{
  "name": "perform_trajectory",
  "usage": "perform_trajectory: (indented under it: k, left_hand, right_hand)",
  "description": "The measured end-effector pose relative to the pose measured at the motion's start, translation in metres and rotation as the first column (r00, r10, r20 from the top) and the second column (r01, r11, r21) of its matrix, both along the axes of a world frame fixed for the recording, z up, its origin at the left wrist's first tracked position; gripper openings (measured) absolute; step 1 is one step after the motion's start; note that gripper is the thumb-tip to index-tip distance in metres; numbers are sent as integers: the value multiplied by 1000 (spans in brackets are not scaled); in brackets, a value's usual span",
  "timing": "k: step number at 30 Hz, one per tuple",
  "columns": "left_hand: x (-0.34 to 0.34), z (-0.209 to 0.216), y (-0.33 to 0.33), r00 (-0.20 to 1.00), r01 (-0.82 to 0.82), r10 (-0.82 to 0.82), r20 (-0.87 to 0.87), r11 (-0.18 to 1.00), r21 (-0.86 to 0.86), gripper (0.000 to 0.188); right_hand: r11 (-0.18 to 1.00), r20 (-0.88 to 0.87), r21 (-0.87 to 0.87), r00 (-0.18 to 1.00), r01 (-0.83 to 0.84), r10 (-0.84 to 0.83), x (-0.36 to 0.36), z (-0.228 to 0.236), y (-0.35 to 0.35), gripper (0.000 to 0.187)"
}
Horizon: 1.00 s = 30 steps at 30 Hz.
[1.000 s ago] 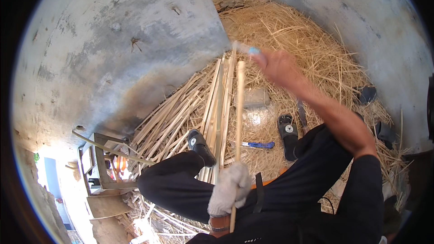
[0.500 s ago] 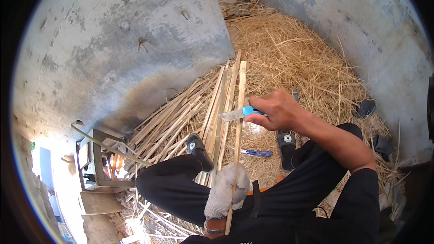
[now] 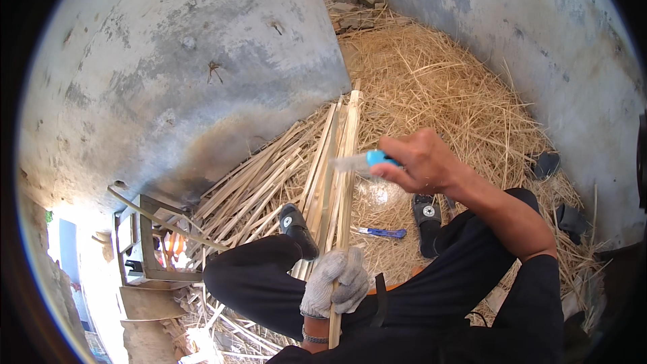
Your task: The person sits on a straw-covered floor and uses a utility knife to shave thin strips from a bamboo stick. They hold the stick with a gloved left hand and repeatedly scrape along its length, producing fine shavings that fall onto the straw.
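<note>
My left hand (image 3: 333, 283), in a grey knitted glove, is wrapped round the lower part of a long pale wooden strip (image 3: 344, 216). The strip slants up and away from my lap toward the wall's end. My bare right hand (image 3: 421, 160) grips a cutter knife (image 3: 381, 158) with a light-blue handle. Its wide blade points left and is smeared by motion. In the view it crosses the upper half of the strip; whether it touches cannot be told. A second, dark-blue cutter knife (image 3: 384, 232) lies on the floor between my feet.
Many loose wooden strips (image 3: 253, 178) are piled at the left against a grey wall (image 3: 269, 47). Straw-like shavings (image 3: 438, 87) cover the floor ahead and right. A wooden frame (image 3: 145, 243) stands at the left. Dark sandals (image 3: 546, 164) lie near the right wall.
My right hand with the cutter knife has shifted slightly right. The strip's far end has swung a little left, and my left hand has moved slightly left with it.
</note>
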<state>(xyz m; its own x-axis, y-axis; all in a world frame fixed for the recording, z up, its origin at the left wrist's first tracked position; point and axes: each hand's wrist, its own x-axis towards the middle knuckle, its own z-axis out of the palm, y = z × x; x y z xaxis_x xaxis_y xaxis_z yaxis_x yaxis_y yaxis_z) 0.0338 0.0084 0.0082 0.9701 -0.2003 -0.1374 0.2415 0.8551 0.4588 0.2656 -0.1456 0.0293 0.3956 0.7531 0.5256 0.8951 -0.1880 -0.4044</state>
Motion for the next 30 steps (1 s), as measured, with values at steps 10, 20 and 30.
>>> perform_trajectory:
  k: [10,20,30]
  left_hand:
    - [-1,8,-5,971,-71,157,-179,909,411,38]
    - [-9,15,-7,964,-13,111,-240,927,375,36]
    - [-1,36,-9,926,-2,265,-269,716,698,27]
  right_hand:
    - [986,49,-153,997,65,-58,-8,-19,8,55]
    - [813,-161,23,805,582,-571,79,-17,-24,52]
    - [995,-11,-39,995,-95,95,-14,-22,7,49]
